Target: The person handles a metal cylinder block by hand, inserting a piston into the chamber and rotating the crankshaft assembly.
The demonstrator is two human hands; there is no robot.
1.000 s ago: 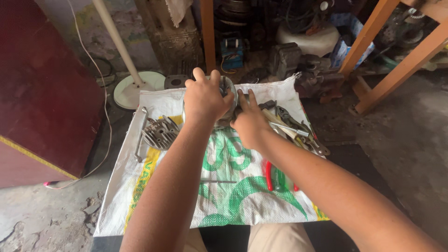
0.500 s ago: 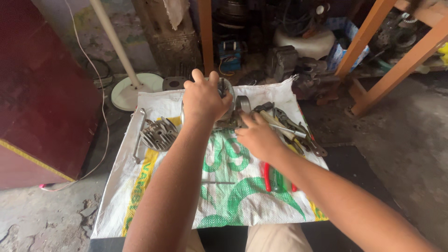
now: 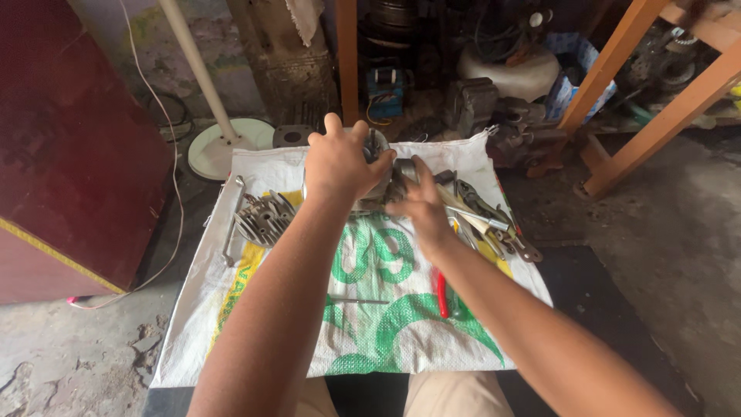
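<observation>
My left hand (image 3: 340, 164) grips a grey metal engine part (image 3: 384, 179) at the far middle of a white woven sack (image 3: 370, 332) with green print, spread on the floor. My right hand (image 3: 417, 207) is just right of it, fingers reaching onto the same part; the hand is blurred and its grip is unclear. A finned metal cylinder head (image 3: 262, 218) lies to the left of my left arm. To the right lies a pile of hand tools (image 3: 486, 220).
Red-handled pliers (image 3: 442, 293) and a thin metal rod (image 3: 356, 300) lie on the sack. A long wrench (image 3: 231, 220) sits at its left edge. A white fan base (image 3: 224, 147), a red cabinet (image 3: 69, 139), wooden table legs (image 3: 617, 77) and machine clutter surround the sack.
My right hand drew back from the engine part toward me half a second ago, then went forward to it again. My left hand stayed on the part.
</observation>
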